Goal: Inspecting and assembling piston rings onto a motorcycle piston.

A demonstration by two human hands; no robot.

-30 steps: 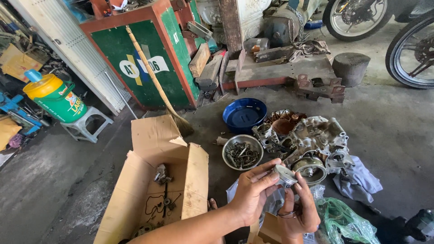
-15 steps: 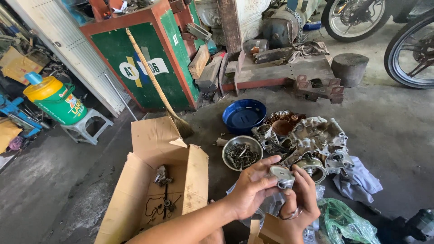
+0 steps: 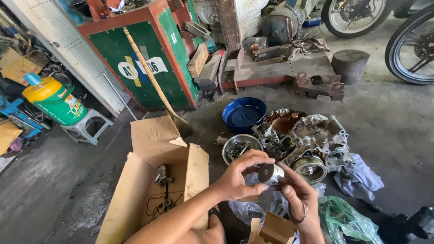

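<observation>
Hands grasp one small round metal part (image 3: 270,172): left hand (image 3: 237,178), right hand (image 3: 298,196). One open brown cardboard box (image 3: 156,180) lies beside them.

The left hand (image 3: 238,178) comes in from the lower left, its fingers curled and pinching closed; the right hand (image 3: 300,199) is just beside it, fingers bent, touching it.

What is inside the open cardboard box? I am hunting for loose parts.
Inside the cardboard box lie a small metal part and thin dark pieces; the flaps hide its near corners.
</observation>
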